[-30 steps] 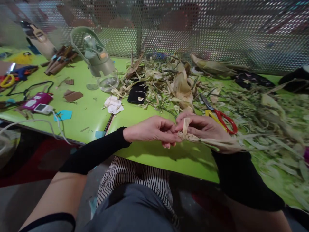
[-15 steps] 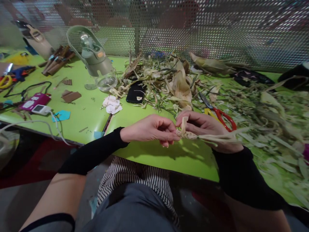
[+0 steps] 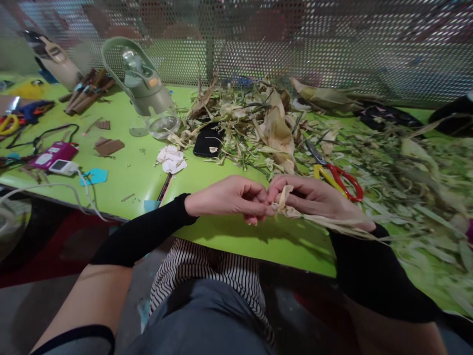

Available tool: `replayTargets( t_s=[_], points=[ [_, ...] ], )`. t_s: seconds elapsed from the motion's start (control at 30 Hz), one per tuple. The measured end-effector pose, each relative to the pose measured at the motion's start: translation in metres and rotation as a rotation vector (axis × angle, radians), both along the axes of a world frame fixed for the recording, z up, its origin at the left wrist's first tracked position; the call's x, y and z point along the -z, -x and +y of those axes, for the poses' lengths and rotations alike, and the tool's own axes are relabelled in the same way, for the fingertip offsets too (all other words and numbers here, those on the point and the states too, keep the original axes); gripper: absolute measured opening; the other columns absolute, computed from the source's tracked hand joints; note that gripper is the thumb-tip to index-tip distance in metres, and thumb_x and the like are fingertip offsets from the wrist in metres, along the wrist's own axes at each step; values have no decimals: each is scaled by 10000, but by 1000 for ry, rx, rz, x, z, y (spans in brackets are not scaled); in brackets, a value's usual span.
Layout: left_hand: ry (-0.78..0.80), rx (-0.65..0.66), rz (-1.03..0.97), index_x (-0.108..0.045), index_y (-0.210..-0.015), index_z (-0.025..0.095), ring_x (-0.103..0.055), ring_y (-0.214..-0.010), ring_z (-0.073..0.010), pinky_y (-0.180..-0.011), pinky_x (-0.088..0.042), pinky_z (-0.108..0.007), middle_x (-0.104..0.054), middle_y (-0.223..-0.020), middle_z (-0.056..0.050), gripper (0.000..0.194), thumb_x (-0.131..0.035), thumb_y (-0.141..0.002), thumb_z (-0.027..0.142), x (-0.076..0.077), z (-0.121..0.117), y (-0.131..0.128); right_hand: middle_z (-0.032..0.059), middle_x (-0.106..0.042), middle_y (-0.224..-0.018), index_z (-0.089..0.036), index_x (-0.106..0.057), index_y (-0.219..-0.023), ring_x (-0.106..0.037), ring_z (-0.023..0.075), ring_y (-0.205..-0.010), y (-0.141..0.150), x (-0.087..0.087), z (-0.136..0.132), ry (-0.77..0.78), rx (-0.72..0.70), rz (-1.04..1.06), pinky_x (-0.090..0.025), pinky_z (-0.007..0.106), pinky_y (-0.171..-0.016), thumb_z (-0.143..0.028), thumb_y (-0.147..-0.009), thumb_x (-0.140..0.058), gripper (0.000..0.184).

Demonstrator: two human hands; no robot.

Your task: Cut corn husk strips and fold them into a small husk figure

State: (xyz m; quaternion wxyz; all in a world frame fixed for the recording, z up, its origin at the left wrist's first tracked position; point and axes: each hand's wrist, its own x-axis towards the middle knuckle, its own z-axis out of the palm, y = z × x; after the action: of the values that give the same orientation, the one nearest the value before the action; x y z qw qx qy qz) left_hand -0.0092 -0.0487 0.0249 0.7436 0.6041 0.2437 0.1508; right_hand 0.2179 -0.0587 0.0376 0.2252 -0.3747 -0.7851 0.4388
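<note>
Over the near edge of the green table [image 3: 133, 172], my left hand [image 3: 229, 197] and my right hand [image 3: 318, 199] meet fingertip to fingertip. Both pinch a pale dried corn husk strip [image 3: 286, 204], knotted or twisted where the fingers join. Its long loose ends [image 3: 351, 224] trail to the right across my right wrist. Both forearms wear black sleeves. Red and yellow scissors [image 3: 338, 177] lie just behind my right hand.
A heap of corn husks [image 3: 273, 128] covers the table's middle and right. A black phone [image 3: 208, 140], crumpled tissue [image 3: 172, 159], a green-lidded bottle [image 3: 148, 91], a pink device with cables [image 3: 55, 155] and brown sticks [image 3: 88, 91] lie to the left. Perforated metal screen [image 3: 295, 44] behind.
My hands have drawn closer together and the husk's short end has bent over; the trailing ends have sunk lower across my right wrist. The view has shifted slightly.
</note>
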Motion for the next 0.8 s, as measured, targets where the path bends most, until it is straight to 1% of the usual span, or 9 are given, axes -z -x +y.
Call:
replayTargets(
  t_s=[0.17, 0.23, 0.3, 0.37, 0.43, 0.53, 0.6, 0.67, 0.8],
  points=[
    [-295, -182, -1, -647, -798, 161, -611, -633, -82, -653, -481, -226, -685, -725, -1, 417, -779, -858, 553, 3, -4, 0, 21, -617, -739, -210, -668, -778, -516, 155, -650, 3, -4, -4, 47, 165, 51, -378, 299, -586, -821, -838, -663, 614],
    [-449, -246, 49, -658, -800, 171, -590, -632, -85, -656, -452, -224, -678, -697, 5, 372, -749, -898, 518, 1, -6, 0, 21, -616, -744, -213, -666, -768, -503, 150, -646, 5, -6, -5, 47, 192, 72, -375, 306, -597, -808, -844, -669, 600],
    [-519, -292, 65, -665, -813, 175, -582, -632, -89, -652, -436, -224, -668, -676, 10, 347, -741, -910, 499, 0, -7, -1, 19, -615, -743, -216, -666, -762, -497, 145, -638, 6, -7, -5, 25, 182, 71, -375, 310, -603, -810, -844, -667, 599],
    [-453, -302, 7, -654, -830, 174, -591, -630, -92, -644, -452, -225, -666, -684, 9, 362, -735, -908, 517, 0, -8, -2, 13, -609, -750, -219, -667, -767, -493, 144, -640, 5, -6, -5, -1, 183, 76, -365, 304, -594, -790, -851, -679, 577],
    [-323, -288, -73, -624, -826, 172, -598, -620, -89, -633, -476, -226, -661, -697, 9, 401, -749, -885, 549, 2, -6, -3, 2, -588, -744, -221, -672, -785, -473, 139, -629, 2, -2, -4, 6, 203, 96, -341, 291, -570, -724, -878, -699, 513],
    [-196, -287, -109, -595, -815, 168, -585, -597, -76, -615, -480, -223, -646, -692, 16, 438, -789, -845, 560, 4, -3, -4, -20, -530, -697, -233, -695, -855, -396, 129, -570, -3, 7, -2, 108, 203, 196, -308, 286, -525, -634, -889, -723, 404],
    [-176, -322, -79, -588, -814, 166, -569, -586, -64, -601, -460, -215, -646, -689, 19, 420, -789, -857, 532, 5, -1, -5, -19, -533, -700, -240, -703, -901, -384, 133, -562, -6, 13, 0, 187, 199, 287, -323, 296, -519, -632, -830, -770, 404],
    [-193, -378, -35, -574, -801, 168, -551, -571, -55, -583, -433, -206, -629, -672, 30, 380, -775, -887, 479, 6, 2, -6, -9, -564, -736, -244, -699, -948, -432, 151, -599, -5, 17, 2, 220, 252, 338, -367, 313, -552, -633, -782, -798, 434],
    [-272, -443, 3, -564, -790, 171, -503, -536, -46, -544, -374, -195, -544, -610, 67, 266, -714, -948, 326, 14, 6, -10, -23, -537, -710, -241, -683, -1037, -482, 171, -659, 1, 23, 6, 154, 352, 207, -376, 322, -602, -639, -852, -744, 443]
  ],
)
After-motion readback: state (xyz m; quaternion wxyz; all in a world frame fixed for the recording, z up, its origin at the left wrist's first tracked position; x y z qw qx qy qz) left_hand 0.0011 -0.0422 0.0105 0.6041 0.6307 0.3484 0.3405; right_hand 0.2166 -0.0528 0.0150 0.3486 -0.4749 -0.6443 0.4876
